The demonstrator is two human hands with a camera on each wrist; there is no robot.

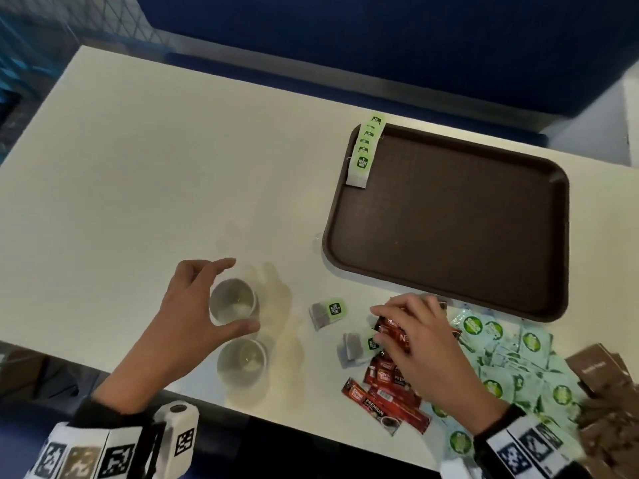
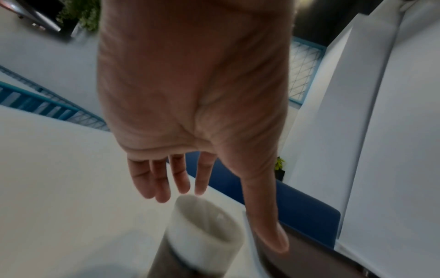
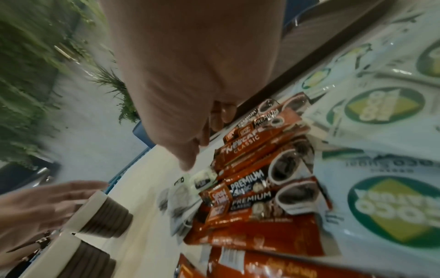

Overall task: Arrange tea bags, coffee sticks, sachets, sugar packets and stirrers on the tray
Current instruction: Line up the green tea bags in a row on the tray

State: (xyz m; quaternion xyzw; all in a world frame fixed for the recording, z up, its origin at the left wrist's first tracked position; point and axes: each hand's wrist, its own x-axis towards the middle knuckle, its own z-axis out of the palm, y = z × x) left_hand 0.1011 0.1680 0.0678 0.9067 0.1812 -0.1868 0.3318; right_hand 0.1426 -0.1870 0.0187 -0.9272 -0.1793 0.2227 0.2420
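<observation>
The job looks barely begun. The brown tray (image 1: pixel 449 219) lies on the white table (image 1: pixel 138 167), and all it carries is one neat row of green-tagged tea bags (image 1: pixel 364 152) leaning along its far left rim; the rest of its floor is bare. Everything else waits on the table near the tray's front edge: two loose tea bags (image 1: pixel 326 312), a heap of red coffee sticks (image 1: pixel 383 399), a spread of pale green sachets (image 1: pixel 511 368) to their right, and brown packets (image 1: pixel 601 371) at the far right, probably the sugar. No stirrers can be picked out in any view. The right hand (image 1: pixel 418 344) is down on the coffee sticks with its fingers curled around one or more of them at the top of the heap, so the coffee sticks seem to be the next group to go over. The left hand (image 1: pixel 186 316) hovers over the farther of two paper cups (image 1: pixel 233 300), fingers and thumb spread and relaxed, holding nothing; the left wrist view shows the fingertips clear of the cup's rim. What is left, then, is nearly all of it: the two stray tea bags, the coffee sticks, the sachets, the brown packets and any stirrers.
</observation>
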